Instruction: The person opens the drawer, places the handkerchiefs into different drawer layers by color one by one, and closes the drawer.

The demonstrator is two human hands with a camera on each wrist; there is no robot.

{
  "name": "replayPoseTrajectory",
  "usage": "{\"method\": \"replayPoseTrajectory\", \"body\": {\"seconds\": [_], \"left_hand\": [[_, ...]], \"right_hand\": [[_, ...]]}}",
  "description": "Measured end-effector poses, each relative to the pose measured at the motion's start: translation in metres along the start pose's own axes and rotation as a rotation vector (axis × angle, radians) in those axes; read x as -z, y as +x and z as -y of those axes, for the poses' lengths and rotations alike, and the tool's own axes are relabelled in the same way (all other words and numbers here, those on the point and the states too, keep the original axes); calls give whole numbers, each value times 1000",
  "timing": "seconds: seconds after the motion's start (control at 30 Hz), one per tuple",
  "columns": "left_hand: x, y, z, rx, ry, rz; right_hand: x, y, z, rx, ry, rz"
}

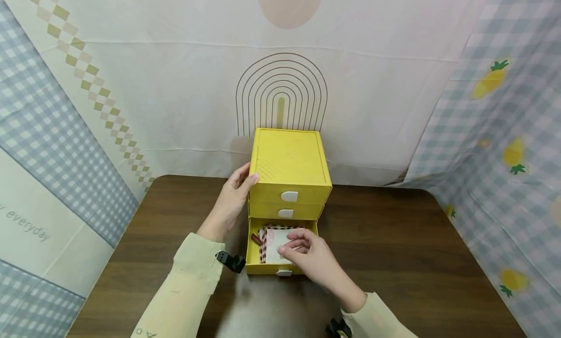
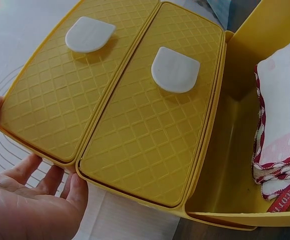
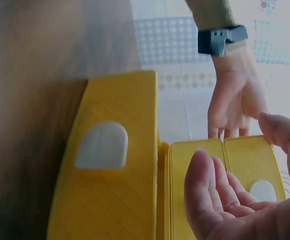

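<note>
A yellow drawer cabinet [image 1: 291, 155] stands on the table with its bottom drawer [image 1: 253, 253] pulled out. Inside that drawer lies a folded white cloth [image 1: 273, 243] with a pink print and a red-and-white checked border, a dark red strap [image 2: 288, 196] beside it. My left hand [image 1: 230, 201] rests against the cabinet's left side, fingers along the side and thumb by the top front edge. Over the open drawer, my right hand [image 1: 308, 257] hovers with loosely bent fingers; the right wrist view shows nothing between thumb and fingers. It hides part of the cloth in the head view.
Both upper drawers are closed, each with a white tab handle [image 1: 289, 196]. The brown wooden table [image 1: 385, 250] extends to both sides. A printed white curtain [image 1: 184, 84] hangs behind the cabinet, with blue checked fabric [image 1: 464, 123] on the right.
</note>
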State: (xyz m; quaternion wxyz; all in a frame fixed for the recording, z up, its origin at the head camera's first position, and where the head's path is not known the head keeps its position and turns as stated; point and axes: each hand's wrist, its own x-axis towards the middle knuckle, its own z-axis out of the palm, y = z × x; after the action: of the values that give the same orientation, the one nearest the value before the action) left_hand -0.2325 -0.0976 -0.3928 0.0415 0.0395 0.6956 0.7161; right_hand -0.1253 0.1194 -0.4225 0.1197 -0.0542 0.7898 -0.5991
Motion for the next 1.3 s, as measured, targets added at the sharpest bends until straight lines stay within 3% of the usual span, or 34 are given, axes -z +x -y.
{"method": "replayPoseTrajectory", "body": {"seconds": [0.07, 0.2, 0.5, 0.97, 1.3], "left_hand": [[1, 5, 8, -12, 0, -5], [1, 6, 10, -11, 7, -12], [1, 6, 10, -6, 0, -16], [1, 6, 10, -8, -11, -14], [1, 6, 10, -6, -9, -16]], "right_hand": [[-2, -2, -10, -18, 26, 32], [-4, -10, -16, -49, 39, 93], [-8, -19, -35, -115, 12, 133], [-11, -17, -63, -179, -40, 124], [-11, -3, -73, -171, -47, 43]]}}
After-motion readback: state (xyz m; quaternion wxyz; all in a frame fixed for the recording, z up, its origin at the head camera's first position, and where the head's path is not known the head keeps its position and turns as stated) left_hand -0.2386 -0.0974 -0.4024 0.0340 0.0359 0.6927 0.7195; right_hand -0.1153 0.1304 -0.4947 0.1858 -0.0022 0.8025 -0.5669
